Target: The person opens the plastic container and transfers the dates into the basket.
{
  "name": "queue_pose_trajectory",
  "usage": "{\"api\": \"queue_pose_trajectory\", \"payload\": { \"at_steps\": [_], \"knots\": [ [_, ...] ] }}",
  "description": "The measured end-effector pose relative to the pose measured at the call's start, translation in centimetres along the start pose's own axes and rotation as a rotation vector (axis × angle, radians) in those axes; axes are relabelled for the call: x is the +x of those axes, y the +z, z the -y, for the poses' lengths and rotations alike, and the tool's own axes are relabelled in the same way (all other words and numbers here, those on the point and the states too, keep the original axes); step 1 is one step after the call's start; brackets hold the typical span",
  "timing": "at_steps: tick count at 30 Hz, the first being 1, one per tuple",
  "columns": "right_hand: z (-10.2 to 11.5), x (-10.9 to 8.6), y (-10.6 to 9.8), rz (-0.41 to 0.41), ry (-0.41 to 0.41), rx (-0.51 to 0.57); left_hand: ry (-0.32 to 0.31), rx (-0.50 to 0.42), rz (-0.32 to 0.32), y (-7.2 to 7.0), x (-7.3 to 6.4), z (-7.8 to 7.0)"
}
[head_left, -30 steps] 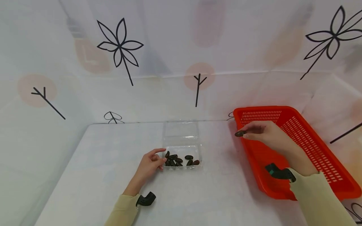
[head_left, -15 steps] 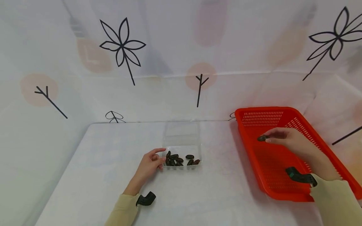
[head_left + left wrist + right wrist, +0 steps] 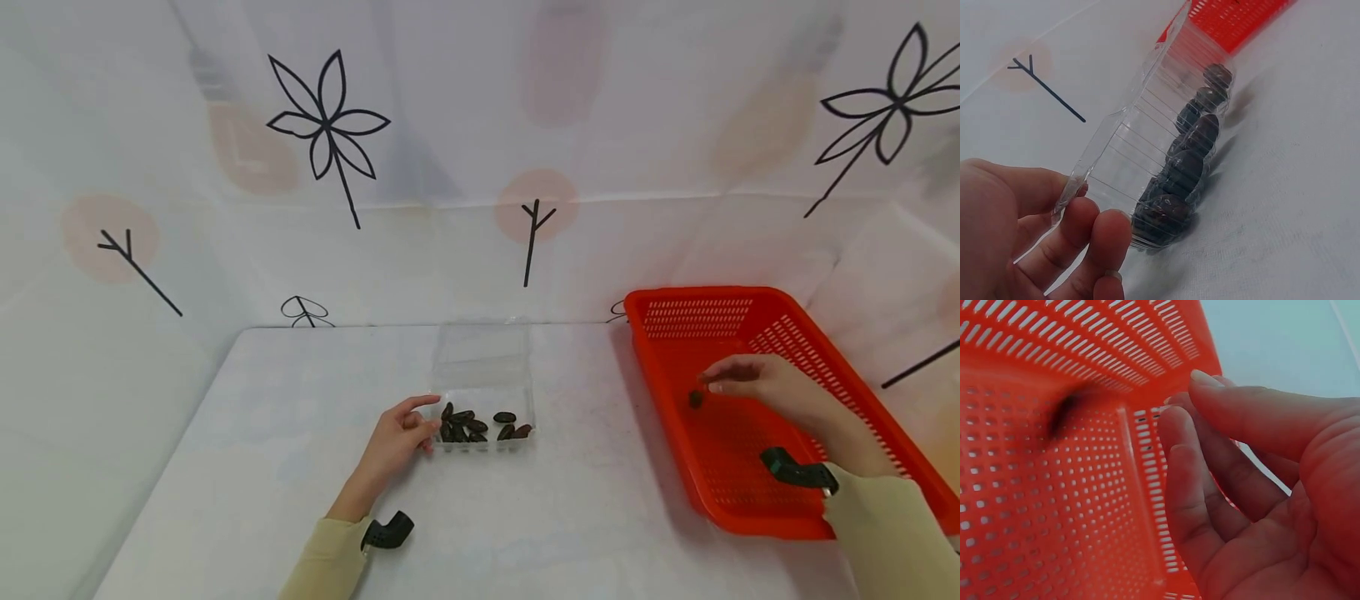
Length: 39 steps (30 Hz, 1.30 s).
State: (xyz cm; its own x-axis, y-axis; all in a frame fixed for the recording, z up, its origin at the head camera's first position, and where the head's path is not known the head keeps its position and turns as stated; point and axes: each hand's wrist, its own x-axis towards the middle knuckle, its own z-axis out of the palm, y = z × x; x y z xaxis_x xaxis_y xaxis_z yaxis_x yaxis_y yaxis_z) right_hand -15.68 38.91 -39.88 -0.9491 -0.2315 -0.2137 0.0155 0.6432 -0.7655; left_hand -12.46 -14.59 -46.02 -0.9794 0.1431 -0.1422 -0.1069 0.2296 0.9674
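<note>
A clear plastic clamshell box (image 3: 487, 400) sits with its lid folded back, and several dark, glossy dates (image 3: 461, 423) lie along its near side. My left hand (image 3: 393, 437) pinches the box's left edge; in the left wrist view its fingers (image 3: 1107, 240) lie against the clear wall beside the dates. Over the red plastic basket (image 3: 678, 475) my right hand (image 3: 772, 392) hangs with nothing between thumb and fingers. A single date (image 3: 696, 399) is in mid-air just below those fingertips, blurred in the right wrist view against the basket's perforated floor (image 3: 1085, 506).
The basket's high slotted walls stand at the right of the white-covered table (image 3: 300, 467). Behind the table hangs a pale cloth backdrop (image 3: 435, 150) with leaf drawings. A black wrist camera (image 3: 388, 530) sticks out from the left sleeve, another from the right.
My right hand has carried the date rightward from the basket's left rim to over its inside and let go of it; the date is dropping. The left hand keeps its place at the box.
</note>
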Motion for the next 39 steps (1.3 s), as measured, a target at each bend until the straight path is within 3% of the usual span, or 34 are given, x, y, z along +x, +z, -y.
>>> {"api": "queue_pose_trajectory", "payload": {
  "at_steps": [4, 16, 21, 27, 33, 39],
  "knots": [
    [0.0, -0.1, 0.0, -0.018, -0.013, 0.012, 0.001, -0.007, 0.009, 0.1, -0.4, -0.9],
    [0.6, -0.8, -0.4, -0.048, -0.004, 0.015, 0.006, -0.016, 0.026, 0.7, -0.4, -1.0],
    [2.7, -1.0, -0.4, -0.081, -0.039, 0.009, 0.0, -0.018, 0.016, 0.8, -0.5, -1.3],
    [6.2, -0.4, 0.6, -0.099, -0.157, 0.052, -0.01, -0.021, 0.008, 0.9, -0.5, -1.3],
    [9.1, 1.1, 2.8, -0.067, -0.241, 0.14, -0.007, -0.027, 0.011, 0.9, -0.3, -1.1],
    [11.8, 2.5, 6.1, -0.022, -0.244, 0.104, -0.014, -0.033, 0.013, 1.0, -0.1, -0.8]
  ]
}}
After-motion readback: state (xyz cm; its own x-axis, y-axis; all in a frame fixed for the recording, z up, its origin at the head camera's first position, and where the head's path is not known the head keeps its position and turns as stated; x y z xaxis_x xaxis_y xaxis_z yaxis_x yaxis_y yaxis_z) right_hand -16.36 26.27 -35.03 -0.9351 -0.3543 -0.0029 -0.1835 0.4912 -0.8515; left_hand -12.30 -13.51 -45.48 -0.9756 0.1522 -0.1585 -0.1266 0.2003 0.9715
